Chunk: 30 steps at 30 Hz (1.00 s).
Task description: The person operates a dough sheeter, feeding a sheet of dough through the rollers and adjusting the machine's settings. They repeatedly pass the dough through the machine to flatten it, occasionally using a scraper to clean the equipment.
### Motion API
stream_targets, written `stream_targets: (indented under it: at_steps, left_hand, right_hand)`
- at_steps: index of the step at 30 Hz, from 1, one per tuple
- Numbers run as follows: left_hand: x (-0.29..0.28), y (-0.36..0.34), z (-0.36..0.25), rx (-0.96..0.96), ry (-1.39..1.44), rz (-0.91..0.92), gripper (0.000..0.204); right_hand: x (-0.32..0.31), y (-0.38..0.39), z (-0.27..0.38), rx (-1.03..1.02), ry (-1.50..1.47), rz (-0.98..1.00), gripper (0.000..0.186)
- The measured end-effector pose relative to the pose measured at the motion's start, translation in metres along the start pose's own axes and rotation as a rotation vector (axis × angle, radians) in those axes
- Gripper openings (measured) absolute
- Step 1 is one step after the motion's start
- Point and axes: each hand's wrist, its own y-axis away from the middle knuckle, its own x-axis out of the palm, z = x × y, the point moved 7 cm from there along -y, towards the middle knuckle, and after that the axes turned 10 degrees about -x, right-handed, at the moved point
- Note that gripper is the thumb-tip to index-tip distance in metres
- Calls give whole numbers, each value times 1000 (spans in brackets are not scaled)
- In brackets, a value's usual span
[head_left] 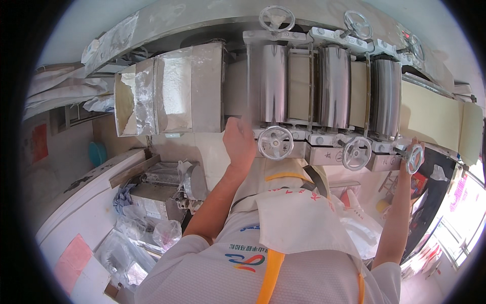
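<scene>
My left hand is closed in a loose fist at the near edge of the dough sheeting machine, between the metal hopper and the first steel roller. Whatever its fingers hold is hidden. At the far right, my right hand reaches up beside a metal handwheel, close to the near edge of the dough sheet. The wheel partly covers that hand, so its grip does not show. Pale dough also spans the gaps between the second roller and the third roller.
Two more near handwheels stick out toward my body. White flour coats the hopper's top. The dough ends in a roll at the right. Lower left stand a small metal machine and clear plastic bags.
</scene>
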Motion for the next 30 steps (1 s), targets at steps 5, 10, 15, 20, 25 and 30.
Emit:
stream_targets:
  at_steps: [5, 10, 15, 20, 25, 30]
  left_hand:
    - [2, -1, 1, -29, 9, 16, 20]
    - [1, -1, 1, -14, 6, 11, 18]
    - [1, 0, 0, -4, 7, 9, 19]
    - [0, 0, -1, -31, -2, 7, 22]
    - [1, 0, -7, -41, 14, 27, 24]
    - [-1, 0, -6, -65, -1, 28, 26]
  right_hand:
    - [-7, -7, 33, -188, 98, -37, 26]
    - [-4, -3, 12, 15, 69, 34, 21]
    - [-2, -5, 9, 136, 101, 59, 17]
    - [-6, -7, 30, -240, 214, 2, 23]
    - [-2, -8, 14, -105, 309, 17, 26]
    - [-3, -8, 17, -47, 215, -4, 27]
